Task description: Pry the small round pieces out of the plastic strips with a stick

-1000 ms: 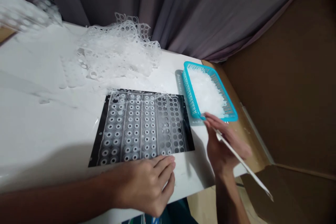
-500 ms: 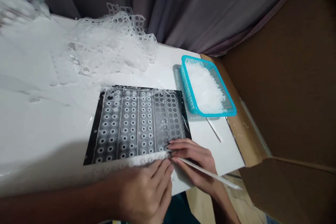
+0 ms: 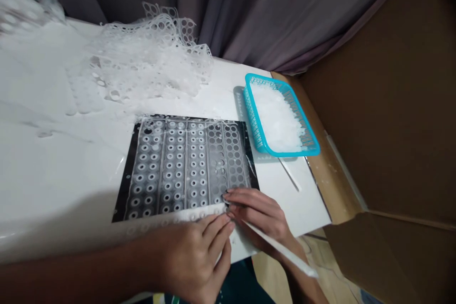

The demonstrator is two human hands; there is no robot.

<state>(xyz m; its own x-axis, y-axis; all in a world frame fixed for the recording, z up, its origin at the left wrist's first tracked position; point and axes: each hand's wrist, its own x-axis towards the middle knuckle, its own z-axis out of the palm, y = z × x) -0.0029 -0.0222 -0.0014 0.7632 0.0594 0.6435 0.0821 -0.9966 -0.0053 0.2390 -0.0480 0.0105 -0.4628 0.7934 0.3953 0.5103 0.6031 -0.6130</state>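
Observation:
A black board [image 3: 123, 194] lies on the white table, with clear strips over it bearing rows of white rings; its right columns show plain dark circles. My left hand [image 3: 199, 251] is closed at the board's near edge, fingertips pressed on a translucent strip [image 3: 164, 224] of rings. Beside it, my right hand [image 3: 260, 213] has its fingertips together at the board's near right corner. A thin white stick [image 3: 285, 249] passes from between its fingers down to the right. What exactly the left fingertips pinch is too small to tell.
A blue basket [image 3: 316, 148] of small white pieces stands right of the board, with another white stick [image 3: 289, 174] near it. Perforated clear sheets [image 3: 153, 57] are heaped behind the board. Cardboard [image 3: 384, 128] rises at the right, and a grey curtain [image 3: 285, 9] hangs behind.
Both hands have shifted slightly left along the near edge. The outer end of the white stick in my right hand has swung down and left.

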